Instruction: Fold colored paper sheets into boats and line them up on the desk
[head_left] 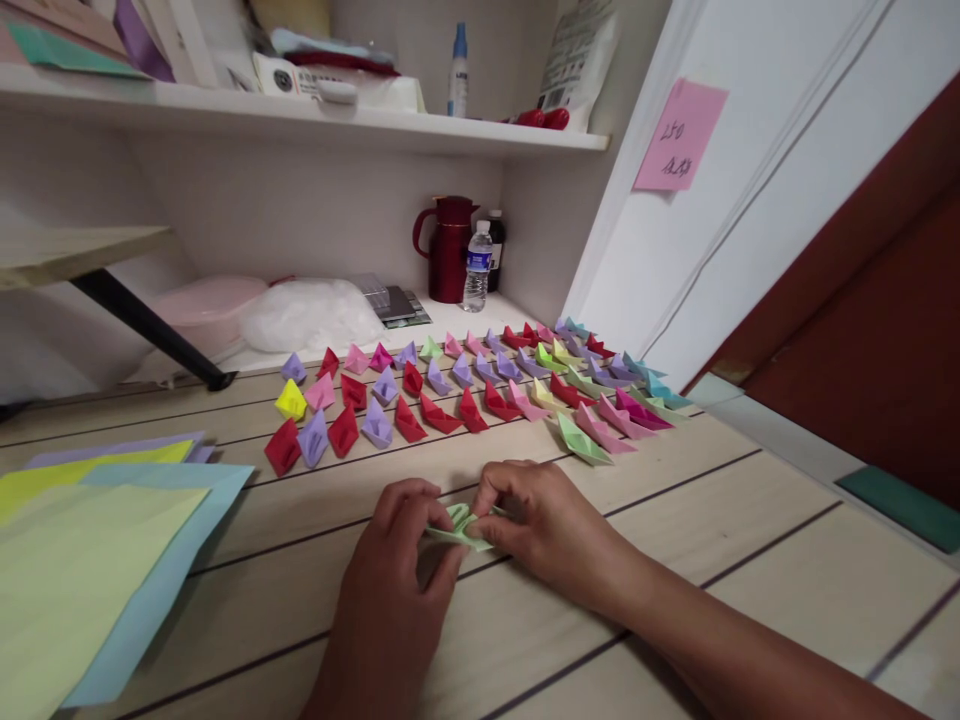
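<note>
Head: boats (pixel 441 413), perhaps bag (pixel 311 315), beyond fingers (pixel 499 479).

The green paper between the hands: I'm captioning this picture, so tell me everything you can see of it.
The green paper is pale, thin-looking and folded, with creased layers standing up around a small hollow and a narrow left end. It lies lengthwise from side to side, low over the table, nearer the viewer than the paper boats. The right hand pinches it between thumb and forefinger, hiding part of it; the left hand is at its left end. Whether it touches the table is unclear.
</note>
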